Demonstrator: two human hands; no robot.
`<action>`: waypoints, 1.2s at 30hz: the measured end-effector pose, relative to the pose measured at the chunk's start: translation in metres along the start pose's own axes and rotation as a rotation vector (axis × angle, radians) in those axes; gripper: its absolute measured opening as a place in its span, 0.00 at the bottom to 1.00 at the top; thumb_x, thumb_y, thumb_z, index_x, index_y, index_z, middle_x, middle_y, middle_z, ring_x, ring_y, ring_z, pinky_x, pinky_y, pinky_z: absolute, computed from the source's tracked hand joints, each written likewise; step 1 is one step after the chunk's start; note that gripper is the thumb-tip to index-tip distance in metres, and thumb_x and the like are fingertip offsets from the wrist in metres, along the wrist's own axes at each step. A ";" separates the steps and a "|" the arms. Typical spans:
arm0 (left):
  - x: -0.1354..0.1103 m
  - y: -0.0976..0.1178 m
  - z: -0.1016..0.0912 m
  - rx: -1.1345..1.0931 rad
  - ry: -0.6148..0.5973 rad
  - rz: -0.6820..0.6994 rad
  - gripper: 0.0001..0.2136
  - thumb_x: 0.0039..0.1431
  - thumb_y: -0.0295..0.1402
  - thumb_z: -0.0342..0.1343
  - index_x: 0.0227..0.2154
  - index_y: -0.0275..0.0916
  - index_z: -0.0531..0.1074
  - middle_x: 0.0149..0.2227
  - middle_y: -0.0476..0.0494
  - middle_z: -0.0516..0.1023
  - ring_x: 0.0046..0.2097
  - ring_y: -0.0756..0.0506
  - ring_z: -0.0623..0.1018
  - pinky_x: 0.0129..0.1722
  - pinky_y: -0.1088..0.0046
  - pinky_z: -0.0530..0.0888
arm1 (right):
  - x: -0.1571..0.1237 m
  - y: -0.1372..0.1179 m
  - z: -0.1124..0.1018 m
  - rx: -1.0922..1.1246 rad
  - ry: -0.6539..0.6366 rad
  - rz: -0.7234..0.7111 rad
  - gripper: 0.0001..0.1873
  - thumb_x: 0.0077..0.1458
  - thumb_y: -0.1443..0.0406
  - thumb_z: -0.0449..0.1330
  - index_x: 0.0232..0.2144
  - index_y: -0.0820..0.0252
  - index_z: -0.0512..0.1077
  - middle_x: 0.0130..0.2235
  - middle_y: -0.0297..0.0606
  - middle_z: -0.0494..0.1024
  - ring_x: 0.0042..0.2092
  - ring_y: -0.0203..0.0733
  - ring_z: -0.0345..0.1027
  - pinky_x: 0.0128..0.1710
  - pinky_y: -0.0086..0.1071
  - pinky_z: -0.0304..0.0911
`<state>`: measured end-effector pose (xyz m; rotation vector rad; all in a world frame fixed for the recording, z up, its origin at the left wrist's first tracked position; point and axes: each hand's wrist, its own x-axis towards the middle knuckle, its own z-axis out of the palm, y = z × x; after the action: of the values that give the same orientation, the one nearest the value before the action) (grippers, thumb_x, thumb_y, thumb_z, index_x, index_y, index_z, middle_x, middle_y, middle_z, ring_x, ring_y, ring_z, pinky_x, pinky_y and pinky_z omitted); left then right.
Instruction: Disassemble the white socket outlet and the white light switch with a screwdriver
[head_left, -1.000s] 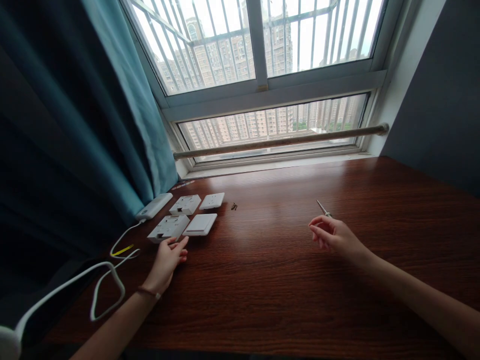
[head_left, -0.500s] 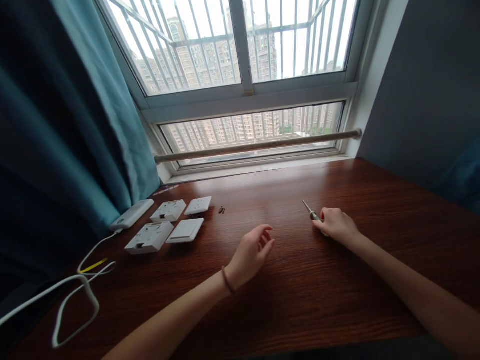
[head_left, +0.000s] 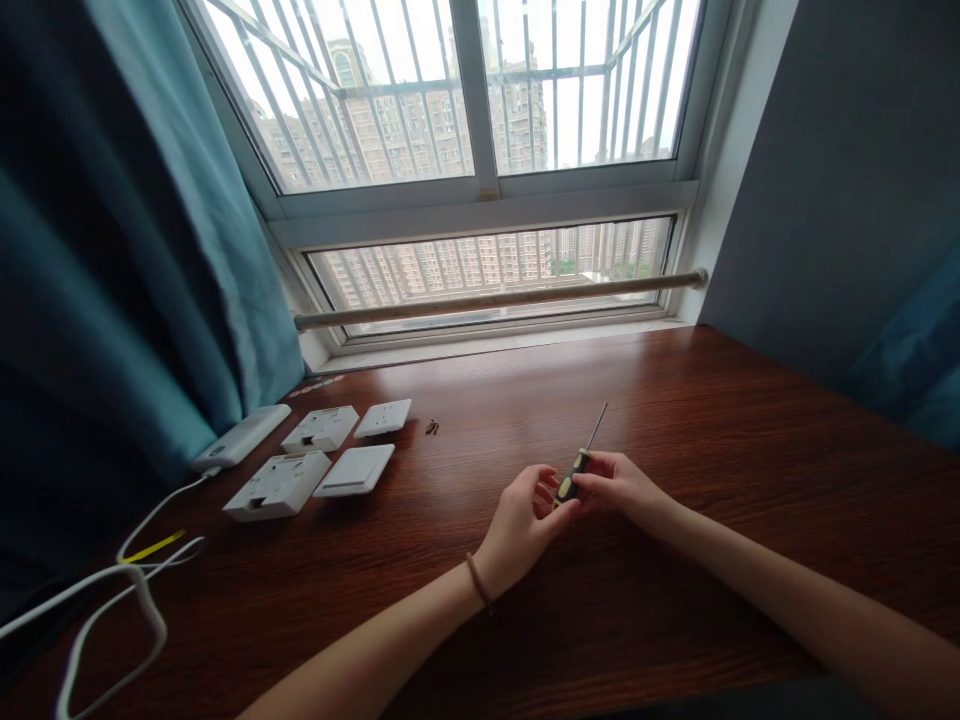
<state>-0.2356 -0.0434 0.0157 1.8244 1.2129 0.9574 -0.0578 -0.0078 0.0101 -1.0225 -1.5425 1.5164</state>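
Observation:
A screwdriver point(head_left: 574, 476) with a dark and pale-yellow handle is held above the wooden table, its metal shaft slanting up and away to the right. My right hand point(head_left: 624, 484) pinches the upper part of the handle between thumb and fingers. At the handle's lower end, my left hand point(head_left: 517, 522) closes its thumb and fingers around it; part of its grip is hidden. To the left lie a white socket panel point(head_left: 383, 418) and a white switch panel point(head_left: 355, 470). Beside them are two white mounting boxes, a rear box point(head_left: 321, 428) and a front box point(head_left: 276, 487).
Several small screws point(head_left: 432, 427) lie right of the panels. A white power bank point(head_left: 241, 437) with a white cable point(head_left: 161, 630) and a yellow strip point(head_left: 152, 546) are at the left. The wooden table point(head_left: 480, 620) meets the window wall behind; a blue curtain point(head_left: 247, 300) hangs left.
My right hand has brought the screwdriver leftward to my left hand, whose fingers have come onto the handle's end. The view has shifted slightly.

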 end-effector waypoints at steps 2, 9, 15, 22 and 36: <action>-0.001 0.001 0.000 0.108 -0.008 0.040 0.14 0.51 0.42 0.56 0.36 0.38 0.68 0.34 0.44 0.73 0.31 0.49 0.71 0.30 0.74 0.68 | -0.003 0.002 0.006 0.123 -0.041 -0.018 0.19 0.42 0.54 0.64 0.30 0.64 0.69 0.30 0.38 0.77 0.31 0.40 0.72 0.30 0.33 0.68; -0.001 0.007 -0.007 0.398 0.053 0.153 0.08 0.57 0.38 0.51 0.29 0.39 0.68 0.30 0.45 0.70 0.32 0.47 0.69 0.30 0.73 0.64 | -0.006 -0.004 0.008 0.152 -0.088 -0.079 0.17 0.44 0.56 0.64 0.32 0.63 0.71 0.32 0.37 0.77 0.34 0.41 0.72 0.36 0.35 0.68; 0.023 0.006 -0.062 0.873 0.318 0.111 0.10 0.58 0.38 0.48 0.34 0.38 0.71 0.33 0.41 0.69 0.38 0.42 0.68 0.37 0.68 0.64 | -0.006 -0.010 0.003 0.157 0.012 -0.048 0.17 0.45 0.56 0.64 0.32 0.63 0.69 0.31 0.38 0.77 0.31 0.39 0.73 0.31 0.33 0.68; 0.011 -0.028 -0.134 1.287 0.454 -0.162 0.12 0.58 0.35 0.45 0.34 0.32 0.69 0.34 0.34 0.71 0.40 0.38 0.69 0.39 0.66 0.64 | -0.005 -0.005 0.003 0.125 -0.016 -0.030 0.19 0.44 0.54 0.63 0.31 0.63 0.69 0.29 0.38 0.76 0.29 0.39 0.73 0.30 0.33 0.68; 0.003 -0.075 -0.144 1.386 0.334 -0.293 0.12 0.56 0.32 0.44 0.31 0.30 0.71 0.33 0.31 0.73 0.40 0.36 0.71 0.35 0.66 0.64 | -0.005 -0.001 0.004 0.103 -0.051 0.012 0.19 0.44 0.53 0.63 0.32 0.62 0.69 0.29 0.37 0.76 0.28 0.39 0.73 0.28 0.32 0.68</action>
<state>-0.3907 0.0055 0.0160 2.3200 2.6712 0.1385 -0.0593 -0.0138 0.0113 -0.9424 -1.4794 1.6240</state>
